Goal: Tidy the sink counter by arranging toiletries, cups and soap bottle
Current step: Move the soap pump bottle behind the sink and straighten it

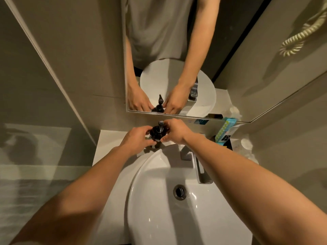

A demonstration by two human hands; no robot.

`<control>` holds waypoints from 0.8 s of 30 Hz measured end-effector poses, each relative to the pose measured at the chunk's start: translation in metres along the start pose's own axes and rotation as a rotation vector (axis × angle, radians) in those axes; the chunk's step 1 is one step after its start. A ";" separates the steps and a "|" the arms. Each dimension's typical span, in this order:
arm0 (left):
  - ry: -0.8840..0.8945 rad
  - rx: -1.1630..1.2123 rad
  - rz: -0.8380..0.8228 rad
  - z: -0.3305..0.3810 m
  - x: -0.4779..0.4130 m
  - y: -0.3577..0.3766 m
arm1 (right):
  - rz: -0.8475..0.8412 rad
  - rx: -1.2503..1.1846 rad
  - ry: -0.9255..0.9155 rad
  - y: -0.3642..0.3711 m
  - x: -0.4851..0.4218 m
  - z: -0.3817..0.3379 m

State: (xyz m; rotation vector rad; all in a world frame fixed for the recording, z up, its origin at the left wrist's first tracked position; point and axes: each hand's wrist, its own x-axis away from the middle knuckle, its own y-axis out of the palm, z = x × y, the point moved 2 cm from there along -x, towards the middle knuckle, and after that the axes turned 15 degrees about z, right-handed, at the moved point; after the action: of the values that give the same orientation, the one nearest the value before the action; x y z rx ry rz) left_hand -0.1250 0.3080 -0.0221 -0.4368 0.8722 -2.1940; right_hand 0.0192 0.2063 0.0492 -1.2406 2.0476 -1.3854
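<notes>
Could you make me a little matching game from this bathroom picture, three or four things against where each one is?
Things:
1. soap bottle
2. tap
3. drain
4. blue spotted packet

Places:
A. at the bottom of the sink bowl
B. on the counter's right side, by the mirror
C. between the left hand and right hand
D. at the basin's right rim, spout over the bowl

Pairs: 1-C, 2-D, 3-A, 4-B
</notes>
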 end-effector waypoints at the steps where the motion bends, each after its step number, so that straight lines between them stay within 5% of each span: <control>1: 0.001 -0.004 -0.005 -0.001 -0.001 0.002 | -0.002 0.000 0.014 0.001 -0.001 0.001; 24: -0.039 -0.034 -0.026 -0.011 -0.015 0.019 | -0.014 0.110 0.038 0.019 -0.015 0.005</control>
State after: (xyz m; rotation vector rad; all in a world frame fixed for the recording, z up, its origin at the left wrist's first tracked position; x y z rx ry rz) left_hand -0.1119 0.3143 -0.0439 -0.5083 0.8883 -2.1898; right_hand 0.0223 0.2188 0.0276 -1.1927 1.9628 -1.5171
